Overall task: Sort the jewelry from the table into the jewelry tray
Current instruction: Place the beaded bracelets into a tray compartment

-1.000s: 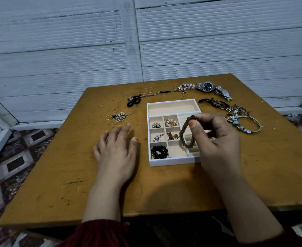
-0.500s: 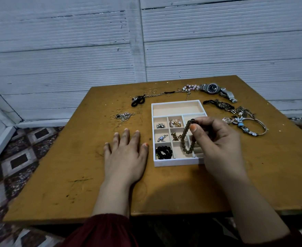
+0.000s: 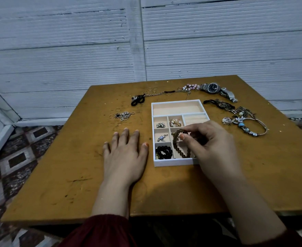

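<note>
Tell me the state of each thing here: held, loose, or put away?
Left hand: open, flat on the table.
Right hand: pinches the brown bead bracelet.
Brown bead bracelet: held, hanging over the jewelry tray.
Jewelry tray: partly filled, long back compartment empty.
Black bead bracelet: in a front tray compartment.
Wristwatch: loose on table.
Rings: loose on table.

No words or numbers can be read here. The watch (image 3: 212, 87), at 1 o'clock on the desk (image 3: 57, 175), has a dark face, but any marks on it are too small to make out.
</note>
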A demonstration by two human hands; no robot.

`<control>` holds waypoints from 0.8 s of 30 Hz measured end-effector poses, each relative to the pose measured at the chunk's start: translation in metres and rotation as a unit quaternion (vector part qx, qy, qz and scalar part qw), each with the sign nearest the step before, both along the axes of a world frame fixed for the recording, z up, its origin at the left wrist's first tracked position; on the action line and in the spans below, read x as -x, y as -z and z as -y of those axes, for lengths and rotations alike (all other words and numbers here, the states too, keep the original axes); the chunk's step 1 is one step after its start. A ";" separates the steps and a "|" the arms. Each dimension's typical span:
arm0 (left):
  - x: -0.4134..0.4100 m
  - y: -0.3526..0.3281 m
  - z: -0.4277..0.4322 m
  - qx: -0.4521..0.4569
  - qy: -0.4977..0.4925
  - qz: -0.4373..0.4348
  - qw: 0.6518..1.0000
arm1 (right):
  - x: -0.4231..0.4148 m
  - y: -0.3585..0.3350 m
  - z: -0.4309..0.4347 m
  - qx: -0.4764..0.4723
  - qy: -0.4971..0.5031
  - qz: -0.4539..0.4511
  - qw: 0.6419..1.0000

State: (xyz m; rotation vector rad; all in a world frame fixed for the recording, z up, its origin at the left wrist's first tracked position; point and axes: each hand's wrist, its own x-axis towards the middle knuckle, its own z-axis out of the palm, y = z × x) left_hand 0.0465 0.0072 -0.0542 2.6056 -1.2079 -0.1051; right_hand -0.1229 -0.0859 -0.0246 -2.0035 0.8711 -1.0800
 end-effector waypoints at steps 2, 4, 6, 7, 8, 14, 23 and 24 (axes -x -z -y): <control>0.000 0.000 0.000 0.002 0.000 0.000 1.000 | -0.001 0.003 0.002 0.025 0.013 -0.034 0.999; 0.000 0.000 0.000 0.003 -0.001 0.001 1.000 | -0.001 0.003 0.002 0.044 0.024 -0.064 0.997; 0.000 0.000 0.000 0.003 -0.002 0.002 1.000 | -0.002 0.000 -0.001 0.053 0.029 -0.070 0.996; 0.000 0.000 0.000 0.002 -0.003 0.002 1.000 | -0.003 -0.001 -0.002 0.057 0.031 -0.071 0.995; 0.000 0.000 0.000 0.001 -0.003 0.003 1.000 | -0.003 -0.002 -0.003 0.061 0.034 -0.074 0.995; 0.000 0.001 0.001 0.002 -0.006 0.006 1.000 | -0.006 0.002 -0.002 0.090 0.064 -0.146 0.983; 0.001 0.000 0.001 0.006 -0.005 0.003 1.000 | -0.006 -0.001 -0.001 0.105 0.088 -0.295 0.946; 0.001 0.000 0.001 0.006 -0.006 0.003 1.000 | -0.006 -0.001 0.000 0.097 0.082 -0.308 0.943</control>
